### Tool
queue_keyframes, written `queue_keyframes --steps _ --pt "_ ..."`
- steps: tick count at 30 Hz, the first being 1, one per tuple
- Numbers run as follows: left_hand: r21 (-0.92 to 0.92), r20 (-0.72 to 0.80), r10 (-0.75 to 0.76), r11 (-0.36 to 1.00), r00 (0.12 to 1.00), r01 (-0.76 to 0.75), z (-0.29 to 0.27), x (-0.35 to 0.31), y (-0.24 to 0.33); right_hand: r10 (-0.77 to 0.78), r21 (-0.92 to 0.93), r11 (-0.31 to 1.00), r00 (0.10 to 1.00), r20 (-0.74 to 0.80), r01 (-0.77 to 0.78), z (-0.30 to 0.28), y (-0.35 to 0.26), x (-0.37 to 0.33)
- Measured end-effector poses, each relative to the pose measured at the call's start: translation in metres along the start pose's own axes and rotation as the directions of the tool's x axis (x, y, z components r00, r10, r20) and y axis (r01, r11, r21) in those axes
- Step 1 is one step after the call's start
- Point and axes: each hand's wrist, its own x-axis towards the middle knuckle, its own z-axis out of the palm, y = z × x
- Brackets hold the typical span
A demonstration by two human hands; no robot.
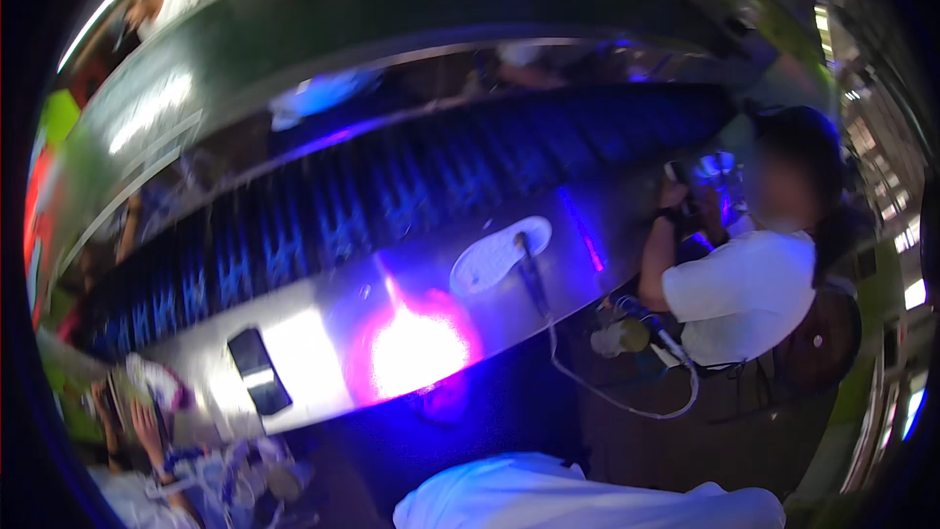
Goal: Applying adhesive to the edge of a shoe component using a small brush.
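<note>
Neither of my hands can be made out; a white garment (587,498) fills the lower edge. A dim purple-lit shape (446,400) shows below the bench's front edge, too blurred to name. On the metal bench (323,402) in front of me lies a white shoe sole (482,263), tilted up to the right. A dark handheld tool (534,282) rests with its tip on the sole's right part. Its pale cord hangs over the bench edge. Left of the sole, a very bright white and purple glare (419,351) washes out the surface.
A dark rectangular object (259,372) lies at the bench's left. Behind runs a dark conveyor-like row (392,201) with blue parts. A co-worker in a white shirt (744,279) sits at right, hands raised near a purple-lit item. Another person's hand (149,431) shows far left.
</note>
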Motion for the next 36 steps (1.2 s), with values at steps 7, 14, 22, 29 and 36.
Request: queue_keyframes --steps 7,14,22,29,36 --pt "0.143 0.156 0.23 0.957 0.961 -0.252 -0.024 0.082 0.138 0.032 0.193 0.981 0.958 -0.286 0.025 -0.054 -0.014 -0.032" --pt "0.17 0.301 0.352 0.895 0.886 -0.413 -0.005 0.115 0.217 0.105 0.311 0.949 0.887 -0.449 0.045 -0.072 -0.015 -0.082" --pt "0.16 0.417 0.449 0.82 0.79 -0.55 0.02 0.129 0.279 0.166 0.381 0.92 0.792 -0.587 0.089 -0.089 -0.012 -0.131" --pt "0.162 0.423 0.478 0.795 0.769 -0.584 0.019 0.113 0.296 0.124 0.363 0.918 0.753 -0.647 0.162 -0.115 -0.016 -0.144" --pt "0.184 0.419 0.492 0.777 0.763 -0.602 0.01 0.087 0.308 0.059 0.336 0.908 0.717 -0.694 0.25 -0.138 -0.028 -0.152"
